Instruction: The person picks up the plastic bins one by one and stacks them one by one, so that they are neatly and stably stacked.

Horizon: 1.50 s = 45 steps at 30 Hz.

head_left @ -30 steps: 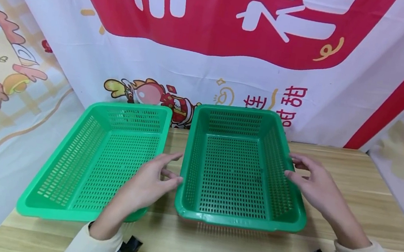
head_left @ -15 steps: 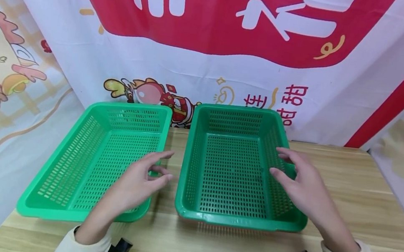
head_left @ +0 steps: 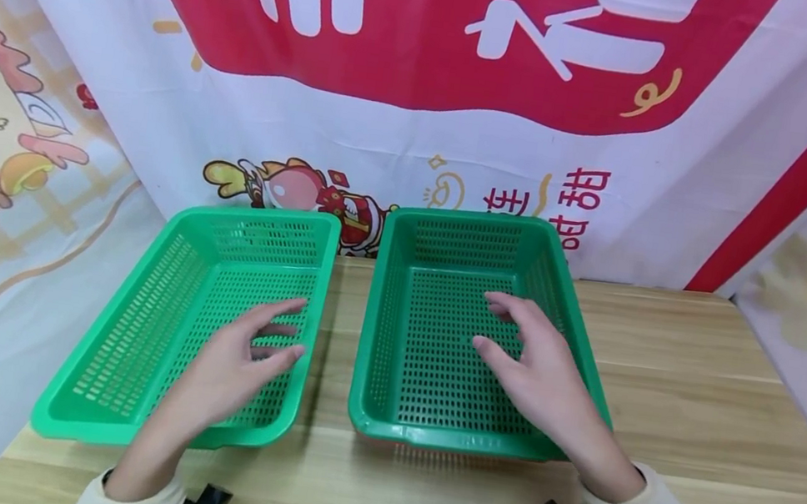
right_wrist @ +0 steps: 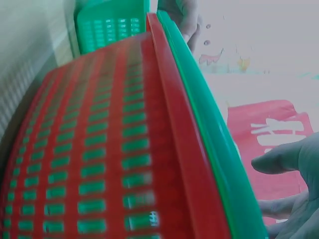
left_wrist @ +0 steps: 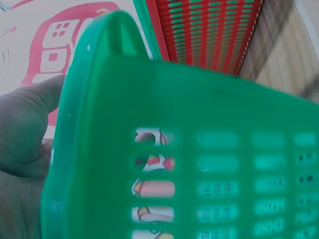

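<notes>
Two baskets stand side by side on a wooden table. Over the light green basket (head_left: pixel 45 401) on the left, my left hand (head_left: pixel 226 369) hovers with relaxed fingers and holds nothing. My right hand (head_left: pixel 542 378) is above the dark green basket (head_left: pixel 456 439), fingers spread and slightly bent, also without anything in it. In the right wrist view a red basket (right_wrist: pixel 94 149) is nested under the green rim (right_wrist: pixel 209 134), with the hand (right_wrist: pixel 294 184) beyond that rim. The left wrist view has the near wall of the light green basket (left_wrist: pixel 199 99) beside the hand (left_wrist: pixel 22 134).
Behind the baskets hangs a white and red printed cloth (head_left: pixel 403 130). Another patterned cloth (head_left: pixel 34 240) covers the left side. Bare wooden tabletop (head_left: pixel 697 389) extends to the right of the dark green basket and along the front.
Both hands have moved left: the left from the gap between the baskets to over the light green one, the right from the dark green basket's right rim to above its inside. The baskets have stayed put.
</notes>
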{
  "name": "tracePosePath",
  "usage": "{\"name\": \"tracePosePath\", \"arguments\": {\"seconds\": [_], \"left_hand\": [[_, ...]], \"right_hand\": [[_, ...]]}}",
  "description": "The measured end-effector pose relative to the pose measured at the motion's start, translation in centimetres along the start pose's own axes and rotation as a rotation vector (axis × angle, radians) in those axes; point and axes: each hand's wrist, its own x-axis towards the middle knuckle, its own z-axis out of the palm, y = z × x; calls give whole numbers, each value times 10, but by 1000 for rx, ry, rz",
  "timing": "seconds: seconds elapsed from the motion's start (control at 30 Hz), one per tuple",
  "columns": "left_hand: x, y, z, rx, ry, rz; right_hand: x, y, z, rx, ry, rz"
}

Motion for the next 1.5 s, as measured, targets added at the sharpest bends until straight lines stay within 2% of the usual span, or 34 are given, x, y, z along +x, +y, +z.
{"name": "tracePosePath", "arguments": {"seconds": [0.43, 0.53, 0.7, 1.07, 1.5], "left_hand": [[-14, -24, -27, 75, 38, 8], [-17, -32, -34, 108, 54, 3], [-21, -44, -44, 112, 74, 5], [-26, -72, -72, 147, 79, -4], [-24, -112, -106, 204, 136, 8]], "right_hand": [[8, -23, 39, 169, 12, -8], [9, -29, 47, 204, 5, -8], [10, -41, 61, 267, -22, 14], [12, -67, 92, 477, -49, 50], [17, -88, 124, 616, -93, 58]]}}
